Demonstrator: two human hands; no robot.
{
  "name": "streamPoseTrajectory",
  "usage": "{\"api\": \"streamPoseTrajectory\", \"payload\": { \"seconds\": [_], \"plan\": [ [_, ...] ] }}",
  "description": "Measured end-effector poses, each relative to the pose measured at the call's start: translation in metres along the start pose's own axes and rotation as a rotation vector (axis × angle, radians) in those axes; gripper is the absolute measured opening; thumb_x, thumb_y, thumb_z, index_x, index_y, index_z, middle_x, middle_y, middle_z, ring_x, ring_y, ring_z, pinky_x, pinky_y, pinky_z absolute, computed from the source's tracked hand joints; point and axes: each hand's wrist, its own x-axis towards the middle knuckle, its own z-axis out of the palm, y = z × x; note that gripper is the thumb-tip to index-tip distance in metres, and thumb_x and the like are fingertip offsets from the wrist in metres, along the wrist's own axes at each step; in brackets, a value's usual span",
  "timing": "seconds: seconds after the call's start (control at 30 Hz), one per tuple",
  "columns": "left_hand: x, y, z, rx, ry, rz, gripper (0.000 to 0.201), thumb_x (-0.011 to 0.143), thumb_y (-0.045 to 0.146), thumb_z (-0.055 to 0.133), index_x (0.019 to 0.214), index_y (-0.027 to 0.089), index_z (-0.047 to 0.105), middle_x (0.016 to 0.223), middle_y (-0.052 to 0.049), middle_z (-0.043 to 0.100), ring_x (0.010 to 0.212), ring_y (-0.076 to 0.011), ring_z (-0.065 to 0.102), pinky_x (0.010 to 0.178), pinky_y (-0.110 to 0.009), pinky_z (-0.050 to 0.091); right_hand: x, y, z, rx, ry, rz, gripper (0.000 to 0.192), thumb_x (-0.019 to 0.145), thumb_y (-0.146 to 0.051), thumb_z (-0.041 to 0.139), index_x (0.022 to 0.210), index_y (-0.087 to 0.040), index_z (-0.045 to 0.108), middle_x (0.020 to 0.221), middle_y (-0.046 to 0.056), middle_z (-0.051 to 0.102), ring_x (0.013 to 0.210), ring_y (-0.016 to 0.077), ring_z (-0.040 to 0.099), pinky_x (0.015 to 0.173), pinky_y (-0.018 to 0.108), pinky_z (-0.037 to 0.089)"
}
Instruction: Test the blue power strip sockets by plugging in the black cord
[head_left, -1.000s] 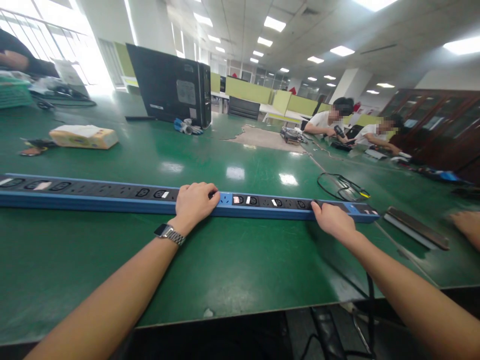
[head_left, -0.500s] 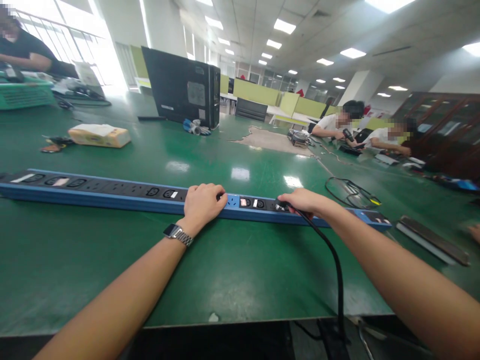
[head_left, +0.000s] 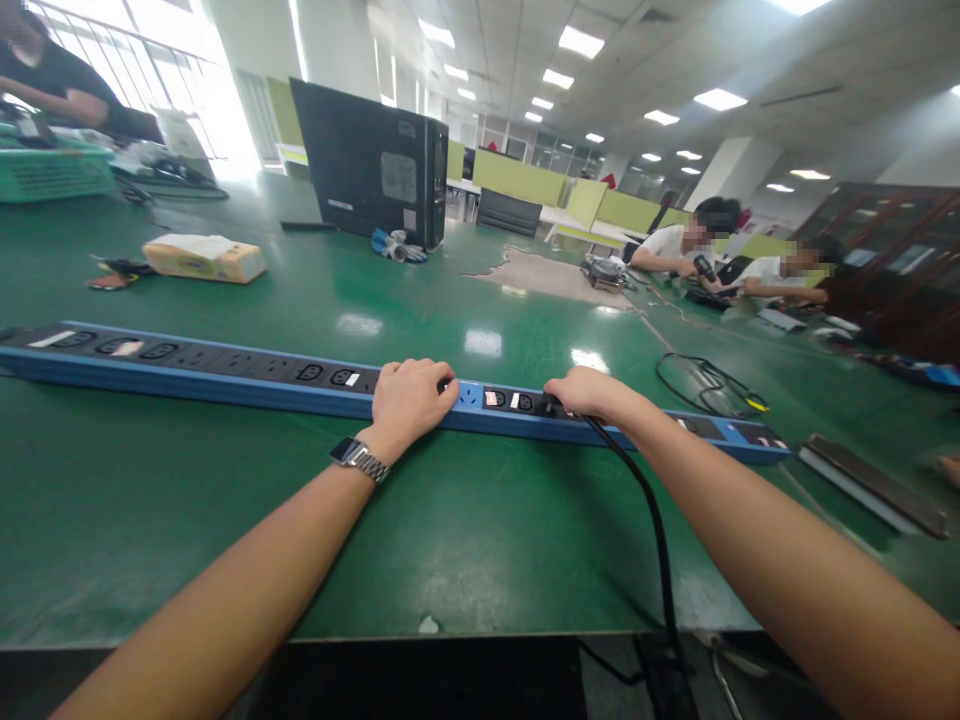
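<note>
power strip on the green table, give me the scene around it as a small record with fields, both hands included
power strip: long, blue and black, lying across the green table
left hand: curled over the strip, beside its blue socket section
right hand: holding a black plug at the strip; whether seated, cannot tell
plug's cable: black, running over the near table edge
beyond strip: yellow tissue pack, gloves, black computer case

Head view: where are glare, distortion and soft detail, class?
Head view: ceiling lights reflect as white patches on the tabletop; head view: the window is washed out; head view: the computer case looks slanted, probably lens distortion; head view: stickers on the power strip are too soft to read.
</note>
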Motion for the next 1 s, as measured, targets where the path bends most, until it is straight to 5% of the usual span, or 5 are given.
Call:
{"api": "streamPoseTrajectory", "payload": {
  "seconds": [0.13,0.4,0.5,0.73,1.0],
  "plan": [
    [0.000,0.000,0.001,0.009,-0.014,0.007,0.031,0.089,0.039,0.044,0.093,0.025,0.071,0.094,-0.005,0.072,0.094,-0.0253,0.062,0.085,-0.040,0.036,0.002,-0.004,0.001,-0.036,0.026,-0.030,0.045,0.086,-0.040,0.046,0.106,-0.012,0.073,0.105,0.017,0.071,0.100,0.0254,0.066,0.078,0.027,0.047],
    [0.000,0.001,-0.003,0.019,-0.024,0.008,0.032,0.088,0.039,0.044,0.094,0.025,0.072,0.095,-0.006,0.072,0.093,-0.0260,0.062,0.085,-0.040,0.036,0.002,-0.008,0.018,0.052,0.085,0.052,0.053,0.088,-0.042,0.038,0.116,-0.010,0.070,0.122,0.021,0.064,0.107,0.0290,0.064,0.082,0.033,0.048],
    [0.000,0.001,-0.004,0.014,-0.027,0.003,0.032,0.088,0.040,0.044,0.094,0.024,0.072,0.095,-0.007,0.072,0.093,-0.0262,0.062,0.084,-0.040,0.036,-0.001,-0.010,0.018,0.096,0.101,0.077,0.052,0.088,-0.042,0.039,0.111,-0.008,0.071,0.116,0.021,0.067,0.102,0.0279,0.066,0.080,0.031,0.049],
    [0.000,0.001,-0.003,0.019,-0.027,0.003,0.033,0.088,0.040,0.044,0.094,0.024,0.072,0.094,-0.007,0.072,0.092,-0.0263,0.062,0.083,-0.040,0.036,-0.013,-0.008,0.005,0.160,-0.092,0.111,0.053,0.093,-0.042,0.032,0.098,-0.009,0.073,0.080,0.016,0.071,0.073,0.0244,0.069,0.068,0.032,0.051],
    [0.000,0.002,-0.004,0.029,-0.034,0.000,0.033,0.088,0.040,0.044,0.094,0.024,0.072,0.094,-0.007,0.072,0.093,-0.0262,0.062,0.084,-0.040,0.037,-0.026,-0.016,0.017,0.026,0.061,0.118,0.058,0.092,-0.052,0.035,0.119,-0.011,0.068,0.124,0.022,0.063,0.110,0.0288,0.062,0.089,0.038,0.047]
  ]
}}
